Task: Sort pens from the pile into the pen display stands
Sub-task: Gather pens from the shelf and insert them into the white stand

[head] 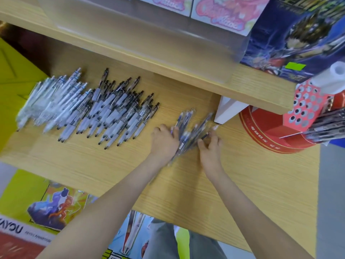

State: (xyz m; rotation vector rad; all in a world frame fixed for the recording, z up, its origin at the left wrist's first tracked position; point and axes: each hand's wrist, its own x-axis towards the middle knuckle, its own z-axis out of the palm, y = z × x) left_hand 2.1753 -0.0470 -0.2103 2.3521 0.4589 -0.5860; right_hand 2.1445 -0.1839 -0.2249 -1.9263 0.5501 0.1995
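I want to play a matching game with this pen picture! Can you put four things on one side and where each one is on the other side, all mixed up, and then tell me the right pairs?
Things
1. big pile of pens
2. small bunch of pens
3. red pen stand
4. green sticker

Places
A. on the dark blue box
B. left part of the wooden shelf
C. between the left hand and the right hand
D. far right of the picture

Pairs: 1-B, 2-C, 3-D, 4-A
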